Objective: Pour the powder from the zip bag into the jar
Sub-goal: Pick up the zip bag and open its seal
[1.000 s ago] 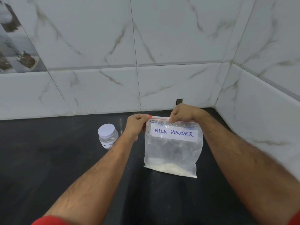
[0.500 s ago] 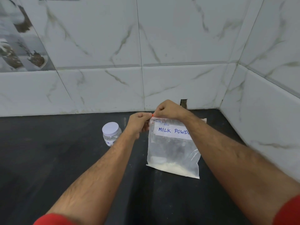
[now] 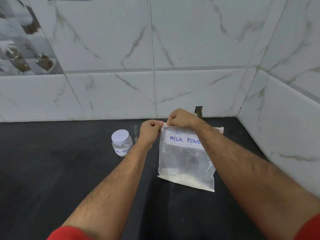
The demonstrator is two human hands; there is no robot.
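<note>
Bare, hairy forearms, red sleeves [image 3: 69,233] at the picture's bottom edge.

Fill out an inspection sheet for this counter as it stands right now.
Surface: black countertop, faint pale smudges behind the jar.
Job's things: zip bag labelled milk powder, held upright, powder settled at its bottom; jar left of the bag, white lid on.
Clutter: nothing seen.
Grippers: left hand and right hand both pinch the bag's top left corner at the zip strip.
Cables: nothing seen.
Surroundings: marbled white wall tiles, small dark notch at the wall's base.
</note>
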